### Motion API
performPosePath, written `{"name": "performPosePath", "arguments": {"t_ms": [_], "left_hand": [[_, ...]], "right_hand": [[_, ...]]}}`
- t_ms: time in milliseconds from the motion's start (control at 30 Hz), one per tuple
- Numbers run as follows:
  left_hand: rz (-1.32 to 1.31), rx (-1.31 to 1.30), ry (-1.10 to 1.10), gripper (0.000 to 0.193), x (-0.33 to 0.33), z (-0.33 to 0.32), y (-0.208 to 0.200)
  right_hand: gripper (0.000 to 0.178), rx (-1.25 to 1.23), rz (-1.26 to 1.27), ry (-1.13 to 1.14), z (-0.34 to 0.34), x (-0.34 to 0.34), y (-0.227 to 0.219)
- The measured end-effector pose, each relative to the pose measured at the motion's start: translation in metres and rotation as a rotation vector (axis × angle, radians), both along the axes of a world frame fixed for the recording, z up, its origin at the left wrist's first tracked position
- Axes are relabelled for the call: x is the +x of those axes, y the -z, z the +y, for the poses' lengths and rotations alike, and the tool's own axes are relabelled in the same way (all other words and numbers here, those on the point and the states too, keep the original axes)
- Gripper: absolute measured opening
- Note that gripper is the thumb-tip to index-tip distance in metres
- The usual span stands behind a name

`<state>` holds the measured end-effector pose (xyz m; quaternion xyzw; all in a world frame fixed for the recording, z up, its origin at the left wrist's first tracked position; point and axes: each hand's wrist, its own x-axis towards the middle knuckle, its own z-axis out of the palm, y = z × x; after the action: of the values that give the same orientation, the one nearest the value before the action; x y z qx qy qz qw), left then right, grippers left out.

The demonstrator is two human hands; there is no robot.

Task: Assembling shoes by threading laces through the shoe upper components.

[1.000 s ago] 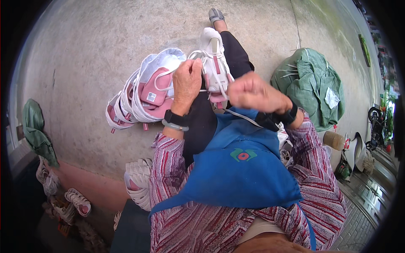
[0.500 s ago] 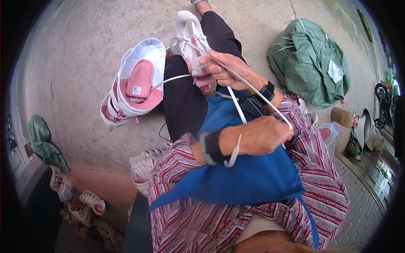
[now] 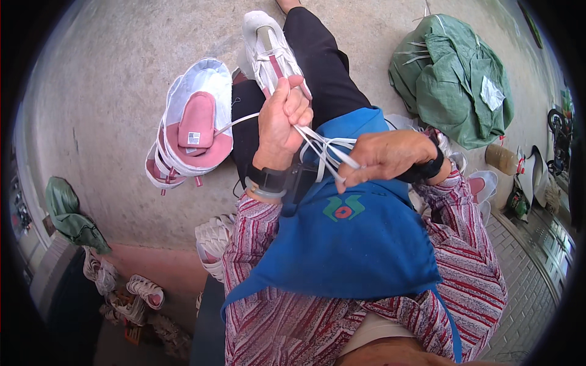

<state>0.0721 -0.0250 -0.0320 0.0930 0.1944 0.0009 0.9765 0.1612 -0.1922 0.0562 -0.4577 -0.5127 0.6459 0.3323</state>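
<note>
A white lace (image 3: pixel 326 151) runs in several loops and strands between my two hands, above the blue apron (image 3: pixel 366 244). My left hand (image 3: pixel 284 125) is closed on it in a fist, just below the white and pink sneaker (image 3: pixel 268 52) lying along my dark-trousered leg. To the right, my right hand (image 3: pixel 390 155) pinches the other strands between thumb and fingers. The sneaker's toe points away from me, and my left hand covers its near end. From the left fist, another thin white strand (image 3: pixel 238 121) reaches the pink insole piece (image 3: pixel 196 122) among the shoe parts.
Nested white and pink shoe uppers (image 3: pixel 223 143) rest on the concrete floor (image 3: pixel 140 201) at left. A large green sack (image 3: pixel 448 82) stands at far right, a smaller green bag (image 3: pixel 67 210) at far left. More shoe uppers (image 3: pixel 146 291) lie at lower left; a plastic jug (image 3: pixel 500 157) is at right.
My left hand has moved up and left, my right hand down and right, so they no longer cross. The long stretched lace is now gathered into short loops between them.
</note>
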Motion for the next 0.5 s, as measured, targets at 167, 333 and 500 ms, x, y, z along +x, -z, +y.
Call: {"name": "performPosePath", "arguments": {"t_ms": [167,333,500], "left_hand": [[0.113,0.437,0.179,0.033,-0.038,0.011,-0.009],[0.398,1.399,0.045,0.039,-0.036,0.001,-0.023],[0.355,1.976,0.444,0.042,-0.037,-0.038,-0.015]], "right_hand": [[0.026,-0.201,-0.49,0.82,0.01,0.037,0.027],[0.036,0.176,-1.101,0.953,0.062,0.014,0.067],[0.048,0.064,-1.382,0.642,0.081,-0.002,0.088]]}}
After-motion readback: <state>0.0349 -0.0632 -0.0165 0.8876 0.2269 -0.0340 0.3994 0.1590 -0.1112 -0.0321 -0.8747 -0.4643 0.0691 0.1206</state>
